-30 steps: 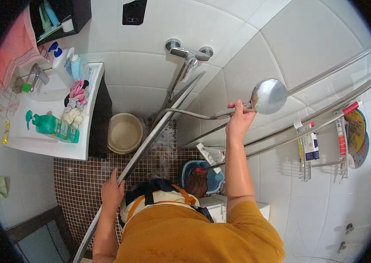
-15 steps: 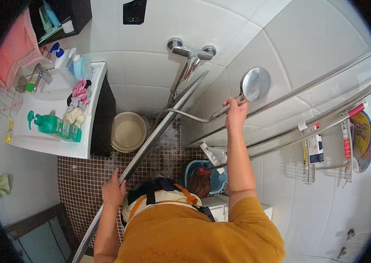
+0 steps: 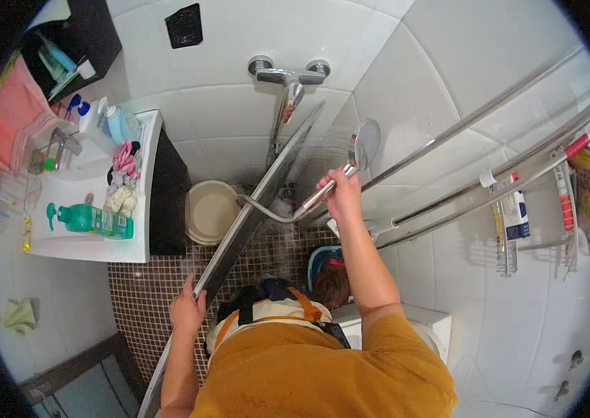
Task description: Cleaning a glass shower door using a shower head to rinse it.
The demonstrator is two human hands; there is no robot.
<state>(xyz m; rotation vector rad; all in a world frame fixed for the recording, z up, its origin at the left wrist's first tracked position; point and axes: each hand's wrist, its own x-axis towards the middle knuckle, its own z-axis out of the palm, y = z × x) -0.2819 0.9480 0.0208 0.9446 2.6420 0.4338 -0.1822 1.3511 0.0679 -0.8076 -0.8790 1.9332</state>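
- The shower head [image 3: 364, 144] is seen just right of the upper centre of the frame, tilted, with its hose [image 3: 267, 212] curving toward the left.
- Its handle [image 3: 317, 198] is wrapped by the fingers of the right hand [image 3: 343, 198], near the centre.
- The edge of a long panel [image 3: 227, 254], slanting through the centre, is held between thumb and fingers of the left hand [image 3: 187, 310], lower left.
- The shower head can be judged light, stiff and slippery when wet, best gripped round the handle; the hose seems bendable.
- Labels are seen on the green pump bottle [image 3: 110, 221] at left and the small box [image 3: 516, 216] at right; their print is too small to be read reliably.
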